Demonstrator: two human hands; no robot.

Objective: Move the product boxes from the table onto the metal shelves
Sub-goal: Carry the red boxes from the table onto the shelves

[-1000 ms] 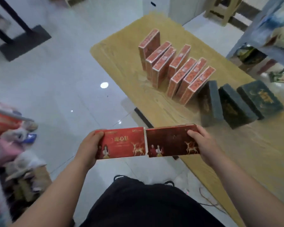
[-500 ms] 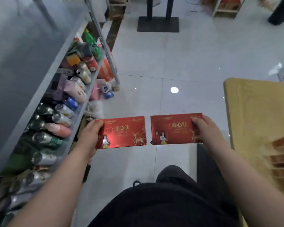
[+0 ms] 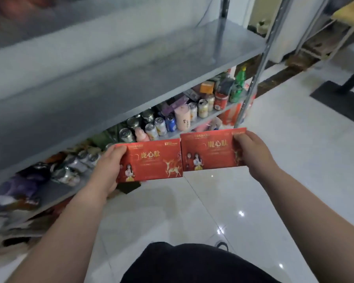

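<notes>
Two flat red cardboard product boxes held in the air in front of the grey metal shelves (image 3: 131,78).

The left grip (image 3: 108,166) pinches the left red box (image 3: 151,160) by its left end, thumb on the printed face. The right grip (image 3: 251,154) pinches the right red box (image 3: 211,152) by its upper right corner. The boxes hang side by side, inner edges about touching, the right one slightly higher, over the glossy white tiled floor (image 3: 274,201) near the front edge of a lower shelf crowded with drink cans and bottles (image 3: 159,127).
</notes>
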